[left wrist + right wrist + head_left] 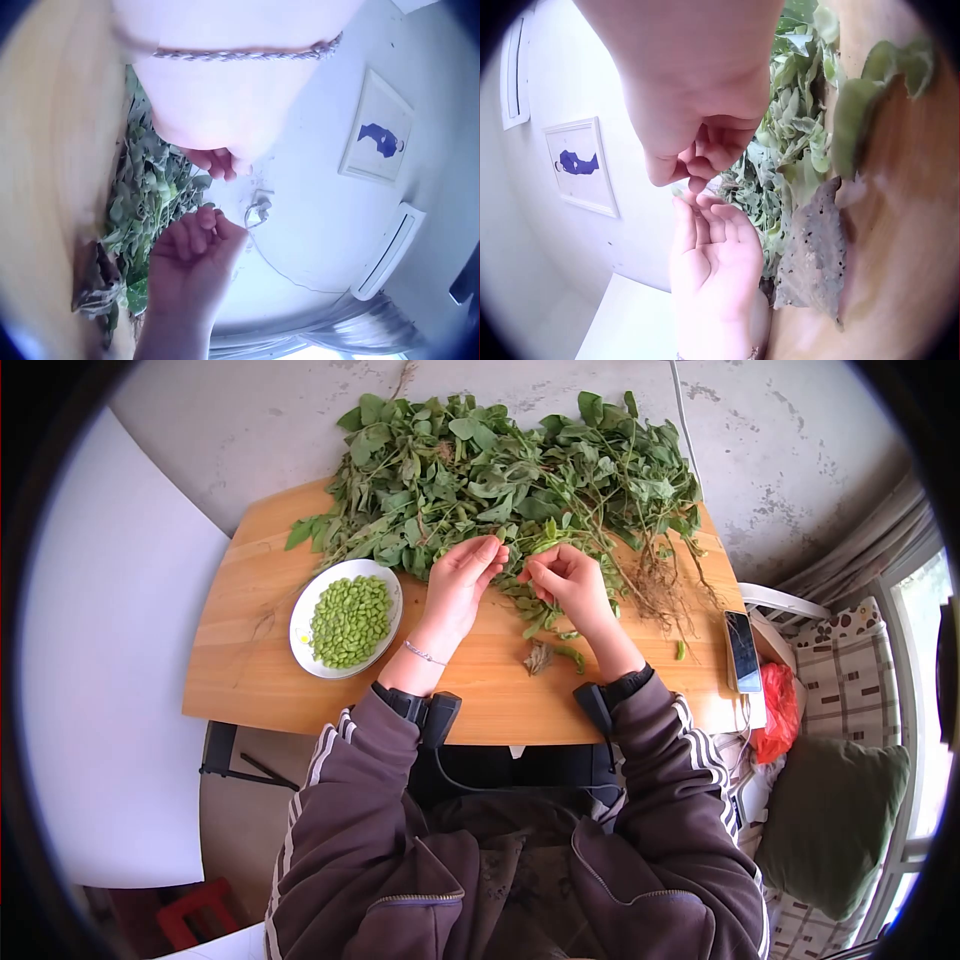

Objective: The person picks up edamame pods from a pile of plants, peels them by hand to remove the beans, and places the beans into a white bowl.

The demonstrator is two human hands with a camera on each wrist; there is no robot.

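Note:
My left hand [462, 580] is raised over the table in front of the leafy plants, palm turned inward. At its thumb and fingertips shows a small green piece [677, 193], mostly hidden by the fingers. Close beside it, my right hand [570, 582] has its fingers curled and thumb drawn in, with nothing visible between them. In the right wrist view the fingertips of both hands almost meet. A white bowl [296, 650] of shelled green beans [350, 622] stands left of the left forearm. Bean plants [480, 470] with leaves and stems are heaped behind the hands.
Below the right hand lie a dried leaf [538, 657] and a green pod [570, 654]. Tangled roots [660, 595] spread at the heap's right. A phone [742, 650] rests at the table's right edge, near a red plastic bag [777, 712] and a cushion [835, 825].

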